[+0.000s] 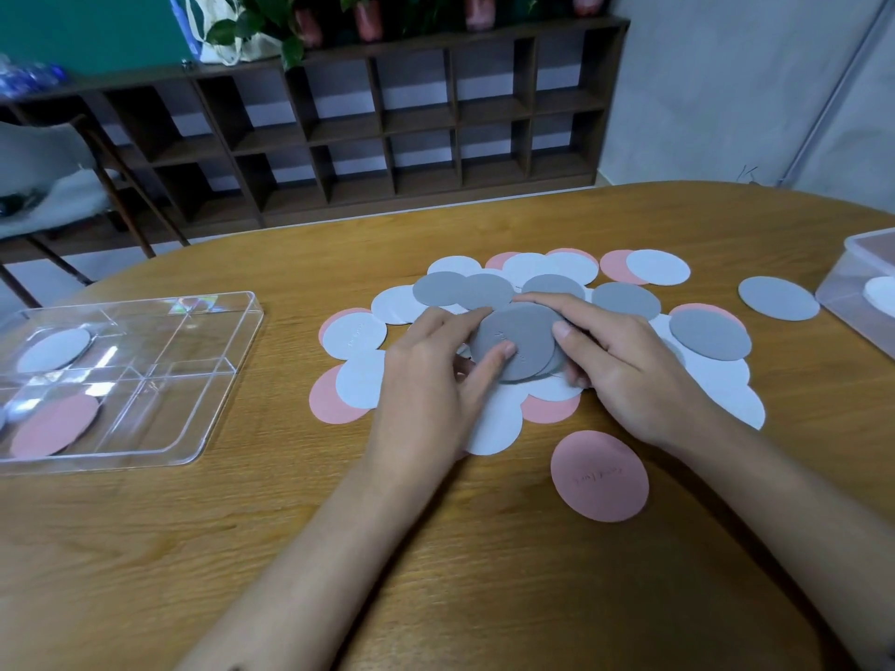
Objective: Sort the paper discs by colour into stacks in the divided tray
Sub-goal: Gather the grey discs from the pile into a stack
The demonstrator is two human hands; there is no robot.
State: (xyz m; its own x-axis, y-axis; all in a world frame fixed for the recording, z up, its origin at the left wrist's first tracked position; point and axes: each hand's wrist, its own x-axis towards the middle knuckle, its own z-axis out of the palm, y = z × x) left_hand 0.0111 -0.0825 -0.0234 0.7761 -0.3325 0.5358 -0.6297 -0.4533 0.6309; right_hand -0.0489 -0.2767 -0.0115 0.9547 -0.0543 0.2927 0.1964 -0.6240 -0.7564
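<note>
A loose heap of white, grey and pink paper discs (624, 302) lies at the table's middle. Both hands hold a small stack of grey discs (520, 334) just above that heap. My left hand (431, 380) pinches its left edge, thumb on top. My right hand (624, 365) grips its right edge, fingers curled over the rim. One pink disc (599, 475) lies alone in front of the heap, and one grey disc (778, 298) lies apart at the right. The clear divided tray (193, 380) sits at the left, with a white disc (54, 350) and a pink disc (54, 425) in separate compartments.
A second clear plastic box (867, 263) with a white disc inside stands at the table's right edge. Beyond the table are a dark wooden cubby shelf (387, 133) and a chair (58, 186) at the left.
</note>
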